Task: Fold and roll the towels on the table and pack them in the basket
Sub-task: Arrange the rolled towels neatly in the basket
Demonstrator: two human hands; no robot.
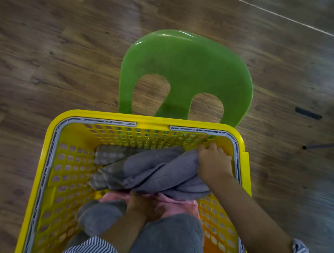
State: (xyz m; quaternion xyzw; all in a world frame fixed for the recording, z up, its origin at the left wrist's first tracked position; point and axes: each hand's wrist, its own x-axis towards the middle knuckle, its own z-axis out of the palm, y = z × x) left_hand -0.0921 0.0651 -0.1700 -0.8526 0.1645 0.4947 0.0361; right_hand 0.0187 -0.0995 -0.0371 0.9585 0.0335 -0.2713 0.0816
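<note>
Towels: grey bundle [155, 172] held low inside yellow basket [184, 122], over pink towel [180, 204] | right hand [213, 162] clamped on far end, apparently for seating | left hand [145, 206] tucked beneath, grip indiscernible

A green plastic chair [188, 69] stands on wood-grain flooring [44, 43], a white cable [265, 10] crossing the far floor

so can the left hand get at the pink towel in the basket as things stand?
Probably yes: the left hand is already down in the basket against the pink towel. The grey towel lies over the pink towel's far part.
</note>
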